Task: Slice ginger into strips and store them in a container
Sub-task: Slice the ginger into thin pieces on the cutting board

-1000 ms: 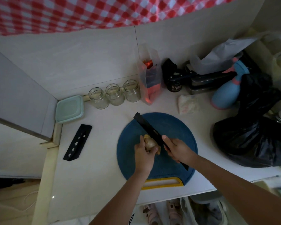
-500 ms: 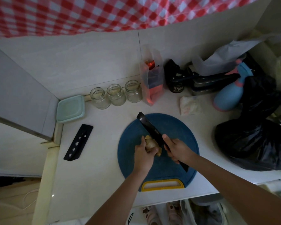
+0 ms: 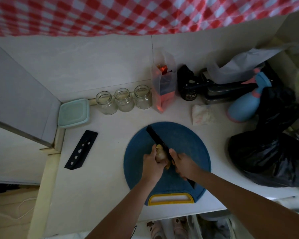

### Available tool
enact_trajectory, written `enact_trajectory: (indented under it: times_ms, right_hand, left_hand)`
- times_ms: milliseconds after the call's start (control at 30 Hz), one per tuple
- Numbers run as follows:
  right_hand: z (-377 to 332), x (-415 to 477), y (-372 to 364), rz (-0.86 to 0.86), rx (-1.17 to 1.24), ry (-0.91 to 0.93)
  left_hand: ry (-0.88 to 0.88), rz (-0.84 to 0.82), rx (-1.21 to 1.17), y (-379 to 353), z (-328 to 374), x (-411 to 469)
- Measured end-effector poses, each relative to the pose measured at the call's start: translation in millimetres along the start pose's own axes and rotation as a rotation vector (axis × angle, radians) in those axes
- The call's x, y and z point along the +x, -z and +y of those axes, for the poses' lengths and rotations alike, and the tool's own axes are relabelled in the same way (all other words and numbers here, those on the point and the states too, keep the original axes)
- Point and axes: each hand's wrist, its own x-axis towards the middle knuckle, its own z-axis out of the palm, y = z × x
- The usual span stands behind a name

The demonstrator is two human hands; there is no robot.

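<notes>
A pale piece of ginger lies on a round blue cutting board with a yellow handle. My left hand grips the ginger from the left. My right hand grips the handle of a black knife, its blade lying against the ginger's right side and pointing to the far left. A mint-green lidded container stands at the back left corner of the counter.
A black knife sheath lies left of the board. Three empty glass jars stand by the wall, beside a plastic bag. A blue spray bottle, a crumpled tissue and a black bag crowd the right side.
The hands, ginger and knife keep nearly the same pose on the board; only the camera has shifted slightly.
</notes>
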Motion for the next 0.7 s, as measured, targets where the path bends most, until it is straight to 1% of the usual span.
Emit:
enact_trajectory:
  times_ms: [167,267,433,500,600,700]
  right_hand:
    - [2,1,-4,0.056,-0.037,0.040]
    - [-4,8,1,0.038,-0.099,0.020]
    - [-16,20,10,-0.014,-0.173,0.013]
    - [-13,20,10,-0.008,-0.099,0.014]
    - [-5,16,9,-0.008,0.132,-0.001]
    - [3,10,13,-0.037,0.221,-0.015]
  left_hand:
    - [0.018,-0.042,-0.033,2,-3,2]
    - [-0.001,-0.081,-0.051,4,-5,5]
    - [-0.025,-0.248,-0.086,21,-1,1]
    - [-0.010,-0.261,-0.122,28,-2,-4]
    - [0.104,-0.191,-0.266,40,-4,-11]
    - [0.215,-0.260,-0.433,53,-3,-16]
